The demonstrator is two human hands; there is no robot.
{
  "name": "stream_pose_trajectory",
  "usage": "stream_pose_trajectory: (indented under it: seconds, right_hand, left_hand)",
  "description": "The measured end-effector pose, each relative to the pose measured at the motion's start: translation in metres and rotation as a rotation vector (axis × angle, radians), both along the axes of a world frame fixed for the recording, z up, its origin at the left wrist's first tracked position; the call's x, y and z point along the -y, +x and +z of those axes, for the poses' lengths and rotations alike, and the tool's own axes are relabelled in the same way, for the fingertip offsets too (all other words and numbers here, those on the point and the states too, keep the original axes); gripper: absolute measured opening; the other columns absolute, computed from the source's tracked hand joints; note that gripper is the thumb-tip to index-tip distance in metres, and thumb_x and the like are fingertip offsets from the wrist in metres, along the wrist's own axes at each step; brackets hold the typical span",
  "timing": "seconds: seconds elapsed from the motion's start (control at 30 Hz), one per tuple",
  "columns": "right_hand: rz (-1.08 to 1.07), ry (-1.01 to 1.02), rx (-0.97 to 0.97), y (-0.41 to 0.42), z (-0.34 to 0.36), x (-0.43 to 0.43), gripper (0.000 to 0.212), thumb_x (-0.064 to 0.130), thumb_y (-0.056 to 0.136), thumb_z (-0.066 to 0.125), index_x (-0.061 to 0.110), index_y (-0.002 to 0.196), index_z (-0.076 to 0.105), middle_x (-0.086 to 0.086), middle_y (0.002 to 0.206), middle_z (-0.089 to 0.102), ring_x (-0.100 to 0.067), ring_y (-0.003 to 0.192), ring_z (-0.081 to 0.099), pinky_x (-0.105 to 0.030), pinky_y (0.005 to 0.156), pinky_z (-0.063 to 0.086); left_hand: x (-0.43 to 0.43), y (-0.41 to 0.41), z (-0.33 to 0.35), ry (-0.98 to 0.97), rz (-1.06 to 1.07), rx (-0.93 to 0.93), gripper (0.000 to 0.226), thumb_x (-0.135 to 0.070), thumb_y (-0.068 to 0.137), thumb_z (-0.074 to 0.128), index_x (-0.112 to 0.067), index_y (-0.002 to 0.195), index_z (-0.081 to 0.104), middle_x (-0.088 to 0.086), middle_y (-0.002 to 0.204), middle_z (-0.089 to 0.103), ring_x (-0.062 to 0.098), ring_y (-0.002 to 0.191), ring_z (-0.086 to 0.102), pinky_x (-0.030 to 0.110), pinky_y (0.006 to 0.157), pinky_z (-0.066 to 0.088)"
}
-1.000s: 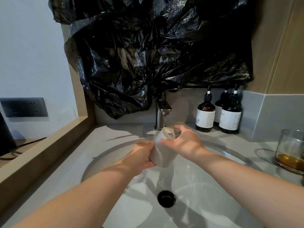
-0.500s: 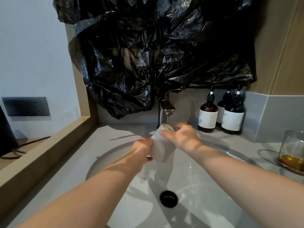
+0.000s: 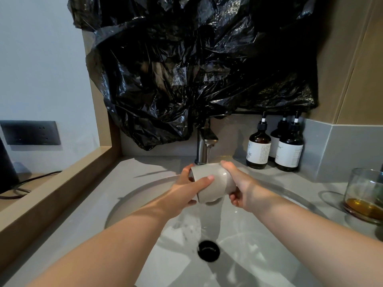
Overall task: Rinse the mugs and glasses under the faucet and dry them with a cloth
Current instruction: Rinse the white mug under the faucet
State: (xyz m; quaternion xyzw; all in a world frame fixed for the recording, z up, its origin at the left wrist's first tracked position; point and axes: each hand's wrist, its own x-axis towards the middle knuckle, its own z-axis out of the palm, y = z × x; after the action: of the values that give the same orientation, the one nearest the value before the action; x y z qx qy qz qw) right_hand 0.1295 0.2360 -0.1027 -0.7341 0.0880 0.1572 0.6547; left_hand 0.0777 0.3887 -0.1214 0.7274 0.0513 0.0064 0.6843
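A grey mug [image 3: 215,181] lies tilted on its side over the sink basin [image 3: 132,204], right under the running faucet [image 3: 204,145]. Water pours off the mug and falls toward the black drain [image 3: 208,250]. My left hand [image 3: 186,188] grips the mug's left end, thumb across its front. My right hand [image 3: 240,185] grips the right end, fingers curled underneath. A clear glass [image 3: 365,193] holding a little amber liquid stands on the counter at the far right.
Three dark pump bottles [image 3: 275,148] stand behind the basin to the right of the faucet. A crumpled black plastic sheet [image 3: 186,69] hangs over the wall above. A wooden ledge [image 3: 51,189] borders the counter on the left.
The mug has turned from mouth-up under the spout to lying sideways, and water now spills from it into the basin. Both hands shifted their hold around it.
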Motion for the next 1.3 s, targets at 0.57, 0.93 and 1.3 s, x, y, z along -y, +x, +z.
stream_pose_trajectory:
  seconds: [0.57, 0.93, 1.3]
  right_hand:
    - [0.302, 0.374, 0.074, 0.006, -0.012, 0.004, 0.034, 0.040, 0.090, 0.055, 0.011, 0.106, 0.063, -0.009, 0.094, 0.061, -0.021, 0.083, 0.057, -0.033, 0.076, 0.047]
    - [0.212, 0.460, 0.044, 0.006, 0.003, 0.002, 0.045, 0.042, 0.094, 0.048, 0.000, 0.107, 0.057, -0.014, 0.094, 0.060, -0.024, 0.079, 0.058, -0.031, 0.067, 0.049]
    - [0.345, 0.178, 0.123, 0.002, -0.002, 0.007, 0.040, 0.055, 0.086, 0.055, 0.024, 0.110, 0.064, -0.006, 0.107, 0.069, -0.022, 0.102, 0.064, -0.038, 0.082, 0.056]
  left_hand:
    - [-0.004, 0.000, 0.010, -0.462, 0.160, -0.270, 0.059, -0.055, 0.080, 0.066, -0.014, 0.118, 0.050, 0.020, 0.112, 0.054, 0.037, 0.105, 0.058, 0.052, 0.082, 0.054]
    - [-0.007, 0.003, 0.006, -0.621, 0.154, -0.230, 0.067, -0.059, 0.081, 0.061, -0.008, 0.123, 0.048, 0.024, 0.119, 0.053, 0.038, 0.101, 0.059, 0.046, 0.066, 0.054]
    - [0.006, -0.006, 0.001, -0.093, 0.175, -0.111, 0.051, -0.060, 0.080, 0.063, -0.027, 0.117, 0.049, 0.009, 0.111, 0.060, 0.028, 0.097, 0.063, 0.035, 0.069, 0.057]
